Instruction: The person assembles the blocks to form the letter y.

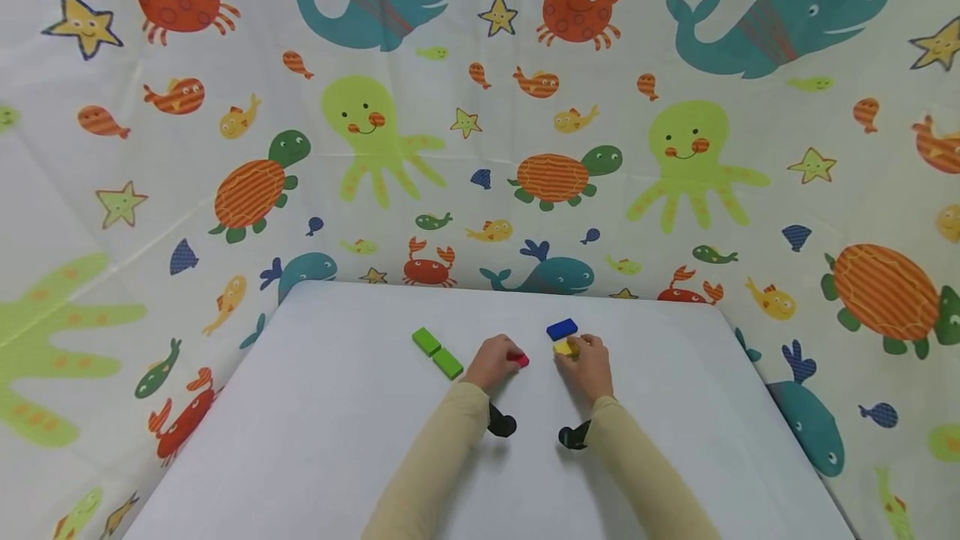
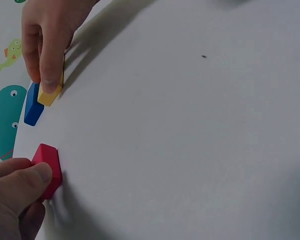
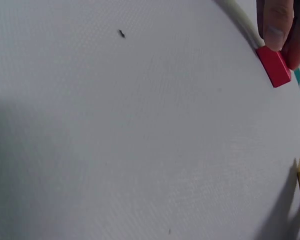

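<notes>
In the head view my left hand (image 1: 495, 362) pinches a red block (image 1: 521, 360) between thumb and fingers. The same red block (image 2: 51, 167) shows close up in the left wrist view, with the thumb across its face. To the right, my right hand (image 1: 590, 367) holds a yellow block (image 1: 564, 348) with its fingertips. Just beyond the yellow block lies a blue block (image 1: 562, 329); in the left wrist view the blue block (image 2: 33, 105) sits right alongside the yellow one (image 2: 52, 95). Part of the yellow block is hidden by the fingers.
Two green blocks (image 1: 437, 352) lie end to end on the white table (image 1: 315, 415), left of my left hand. Behind and beside the table hangs a cloth (image 1: 465, 215) printed with sea animals. A dark wrist camera (image 1: 501, 421) juts out under the left sleeve.
</notes>
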Tool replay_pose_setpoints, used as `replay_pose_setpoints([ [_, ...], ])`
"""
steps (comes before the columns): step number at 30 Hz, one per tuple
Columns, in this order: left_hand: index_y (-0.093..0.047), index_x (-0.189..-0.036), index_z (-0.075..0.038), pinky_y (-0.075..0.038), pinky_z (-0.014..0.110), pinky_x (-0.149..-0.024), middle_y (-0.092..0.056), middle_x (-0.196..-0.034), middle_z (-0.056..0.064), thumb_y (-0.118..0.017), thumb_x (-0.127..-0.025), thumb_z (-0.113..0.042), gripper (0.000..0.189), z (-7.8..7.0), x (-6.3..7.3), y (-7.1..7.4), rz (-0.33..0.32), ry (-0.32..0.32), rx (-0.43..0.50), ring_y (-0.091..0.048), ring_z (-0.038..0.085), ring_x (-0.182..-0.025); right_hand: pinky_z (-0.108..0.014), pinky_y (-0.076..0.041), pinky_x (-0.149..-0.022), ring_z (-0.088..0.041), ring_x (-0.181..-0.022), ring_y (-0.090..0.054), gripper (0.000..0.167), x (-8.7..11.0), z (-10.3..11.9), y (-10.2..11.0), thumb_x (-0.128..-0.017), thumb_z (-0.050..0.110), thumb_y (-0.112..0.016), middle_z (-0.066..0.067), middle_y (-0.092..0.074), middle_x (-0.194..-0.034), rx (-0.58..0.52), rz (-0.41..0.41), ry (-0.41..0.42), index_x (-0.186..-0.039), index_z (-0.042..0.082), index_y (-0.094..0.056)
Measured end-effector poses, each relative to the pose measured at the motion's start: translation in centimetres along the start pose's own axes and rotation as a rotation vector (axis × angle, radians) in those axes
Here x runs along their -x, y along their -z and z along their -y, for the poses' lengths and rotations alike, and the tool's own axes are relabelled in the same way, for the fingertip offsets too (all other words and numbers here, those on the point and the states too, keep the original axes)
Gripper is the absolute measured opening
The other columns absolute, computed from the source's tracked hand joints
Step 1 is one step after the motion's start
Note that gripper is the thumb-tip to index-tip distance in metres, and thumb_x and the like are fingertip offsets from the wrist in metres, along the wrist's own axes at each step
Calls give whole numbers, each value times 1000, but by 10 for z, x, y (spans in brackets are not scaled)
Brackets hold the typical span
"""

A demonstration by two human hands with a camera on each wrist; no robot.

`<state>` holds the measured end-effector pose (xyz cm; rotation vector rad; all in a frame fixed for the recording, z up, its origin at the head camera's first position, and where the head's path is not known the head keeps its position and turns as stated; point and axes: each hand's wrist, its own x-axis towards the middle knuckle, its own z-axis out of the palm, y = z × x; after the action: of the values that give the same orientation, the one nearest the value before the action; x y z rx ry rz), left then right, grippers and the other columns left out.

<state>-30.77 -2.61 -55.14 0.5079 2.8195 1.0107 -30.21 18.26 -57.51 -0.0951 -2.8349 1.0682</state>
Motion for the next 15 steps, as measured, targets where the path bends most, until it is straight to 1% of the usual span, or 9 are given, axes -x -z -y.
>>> replay_pose_setpoints([
  [2, -75, -108, -4, -51, 34, -89, -64, -99, 5, -74, -86, -9, 22, -1, 0, -1, -3, 17, 19, -58, 20, -94, -54, -38, -105, -43, -123, -43, 48, 1, -2, -2, -89, 23, -73, -27, -45, -135, -14, -23, 2, -128, -2, -61],
  [5, -75, -107, -4, -51, 33, -87, -63, -97, 5, -75, -86, -9, 21, -3, -2, -3, -9, 22, 31, -57, 20, -93, -55, -37, -105, -43, -124, -43, 47, 1, -3, -4, -89, 23, -72, -27, -46, -136, -25, -39, 4, -128, -1, -62],
  [10, -75, -108, -4, -51, 33, -88, -62, -97, 4, -75, -86, -9, 22, -2, -3, -7, -15, 28, 50, -57, 19, -92, -56, -35, -106, -43, -126, -42, 47, 2, -4, -3, -89, 24, -73, -25, -47, -138, -43, -32, -3, -128, 0, -63],
  [15, -74, -109, -4, -50, 35, -88, -63, -99, 5, -75, -86, -9, 24, 0, -4, -8, -24, 26, 64, -57, 20, -93, -57, -34, -106, -44, -127, -40, 47, 4, -3, -1, -89, 25, -73, -25, -48, -138, -50, -25, 12, -128, 1, -63],
])
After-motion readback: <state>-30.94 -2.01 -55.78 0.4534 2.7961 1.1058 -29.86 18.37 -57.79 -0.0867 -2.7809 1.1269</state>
